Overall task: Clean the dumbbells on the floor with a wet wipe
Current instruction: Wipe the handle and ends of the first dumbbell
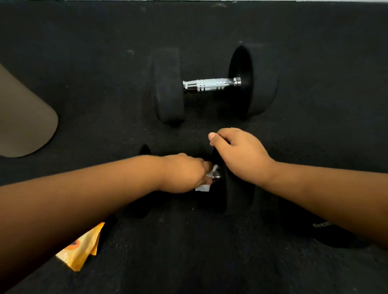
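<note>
Two black dumbbells with chrome handles lie on the black floor. The far dumbbell (212, 85) lies untouched, its handle fully in sight. The near dumbbell (235, 193) is mostly covered by my arms. My left hand (184, 173) grips its handle through a white wet wipe (204, 185), whose corners stick out by the right weight. My right hand (237, 154) curls over the top of the right weight and holds it. The near dumbbell's left weight is almost wholly hidden under my left forearm.
An orange and yellow wipe packet (80, 248) lies on the floor under my left forearm. A grey-brown rounded pad (23, 117) juts in at the left edge. A black sock with white lettering (327, 230) shows under my right forearm. A pale wall base (189, 0) runs along the top.
</note>
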Motion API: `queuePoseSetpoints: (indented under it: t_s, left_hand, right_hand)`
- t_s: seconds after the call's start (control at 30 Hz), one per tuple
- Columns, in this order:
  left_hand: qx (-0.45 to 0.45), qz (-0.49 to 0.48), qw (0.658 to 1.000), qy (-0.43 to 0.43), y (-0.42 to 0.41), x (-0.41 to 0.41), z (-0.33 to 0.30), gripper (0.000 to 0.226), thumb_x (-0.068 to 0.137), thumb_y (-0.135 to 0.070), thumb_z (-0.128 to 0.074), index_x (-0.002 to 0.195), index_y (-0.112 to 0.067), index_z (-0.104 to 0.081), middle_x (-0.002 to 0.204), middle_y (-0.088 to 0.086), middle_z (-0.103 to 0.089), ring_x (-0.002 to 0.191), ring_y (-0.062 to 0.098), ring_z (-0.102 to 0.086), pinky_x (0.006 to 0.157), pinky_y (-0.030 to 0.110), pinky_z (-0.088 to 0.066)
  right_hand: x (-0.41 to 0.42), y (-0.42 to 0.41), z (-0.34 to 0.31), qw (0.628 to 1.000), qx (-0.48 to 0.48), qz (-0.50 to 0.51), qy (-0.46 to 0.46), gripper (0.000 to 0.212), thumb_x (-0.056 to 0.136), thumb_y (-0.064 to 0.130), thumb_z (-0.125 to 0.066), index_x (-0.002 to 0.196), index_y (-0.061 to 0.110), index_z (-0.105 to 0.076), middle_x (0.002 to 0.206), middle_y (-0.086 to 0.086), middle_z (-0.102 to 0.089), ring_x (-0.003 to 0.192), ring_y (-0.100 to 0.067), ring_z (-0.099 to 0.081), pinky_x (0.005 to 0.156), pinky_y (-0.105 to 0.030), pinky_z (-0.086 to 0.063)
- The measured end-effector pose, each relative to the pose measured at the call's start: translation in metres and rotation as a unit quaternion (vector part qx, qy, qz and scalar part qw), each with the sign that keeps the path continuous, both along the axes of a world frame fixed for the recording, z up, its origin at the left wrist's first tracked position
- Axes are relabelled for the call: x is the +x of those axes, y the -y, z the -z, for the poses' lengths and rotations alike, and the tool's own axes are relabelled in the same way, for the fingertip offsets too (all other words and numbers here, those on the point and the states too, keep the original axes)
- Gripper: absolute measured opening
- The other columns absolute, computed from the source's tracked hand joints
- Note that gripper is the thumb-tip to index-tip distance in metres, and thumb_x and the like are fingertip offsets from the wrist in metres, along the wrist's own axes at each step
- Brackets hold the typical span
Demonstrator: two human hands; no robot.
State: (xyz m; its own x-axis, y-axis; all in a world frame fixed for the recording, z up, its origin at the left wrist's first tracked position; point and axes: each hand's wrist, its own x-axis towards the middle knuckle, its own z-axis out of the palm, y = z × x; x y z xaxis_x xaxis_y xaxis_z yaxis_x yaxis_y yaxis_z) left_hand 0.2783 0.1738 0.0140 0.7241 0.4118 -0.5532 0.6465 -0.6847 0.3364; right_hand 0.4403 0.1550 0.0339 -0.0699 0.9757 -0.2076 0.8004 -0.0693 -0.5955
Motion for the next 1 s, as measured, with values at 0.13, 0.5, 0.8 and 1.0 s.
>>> queuePoseSetpoints:
  t_s: [0.13,0.5,0.8,1.0]
  left_hand:
    - [0.067,0.004,0.996,0.059,0.011,-0.003,0.006,0.036,0.101,-0.047,-0.029,0.104,-0.016,-0.048,0.098,0.003,-0.058,0.084,0.020,-0.058,0.082,0.035,-0.044]
    - [-0.039,-0.039,0.998,0.002,0.004,0.012,-0.003,0.042,0.100,-0.047,-0.033,0.120,-0.013,-0.048,0.108,0.003,-0.059,0.088,0.019,-0.058,0.085,0.037,-0.045]
    - [-0.322,-0.147,0.934,-0.054,-0.029,-0.002,-0.001,0.063,0.099,-0.056,-0.027,0.109,-0.006,-0.063,0.095,0.012,-0.071,0.078,0.012,-0.064,0.063,0.016,-0.049]
    - [-0.201,-0.150,0.967,0.044,-0.008,0.008,0.014,0.039,0.096,-0.046,-0.049,0.114,-0.013,-0.058,0.098,0.001,-0.063,0.088,0.015,-0.058,0.083,0.030,-0.048]
  right_hand:
    - [0.001,0.002,0.001,1.000,0.007,0.001,0.003,0.042,0.097,0.046,-0.039,0.087,0.015,-0.066,0.091,-0.001,-0.063,0.089,-0.016,-0.057,0.081,-0.037,-0.047]
    - [0.002,0.005,0.002,1.000,0.011,-0.007,0.006,0.039,0.097,0.047,-0.039,0.087,0.019,-0.065,0.089,0.002,-0.062,0.087,-0.013,-0.057,0.079,-0.036,-0.046]
    - [0.001,0.012,0.002,1.000,0.014,-0.006,-0.002,0.033,0.096,0.047,-0.040,0.093,0.025,-0.065,0.094,0.006,-0.060,0.092,-0.012,-0.056,0.078,-0.031,-0.043]
    - [0.002,0.020,0.007,0.999,0.038,-0.024,0.007,0.023,0.094,0.049,-0.039,0.089,0.035,-0.056,0.092,0.011,-0.056,0.095,-0.013,-0.053,0.076,-0.028,-0.039]
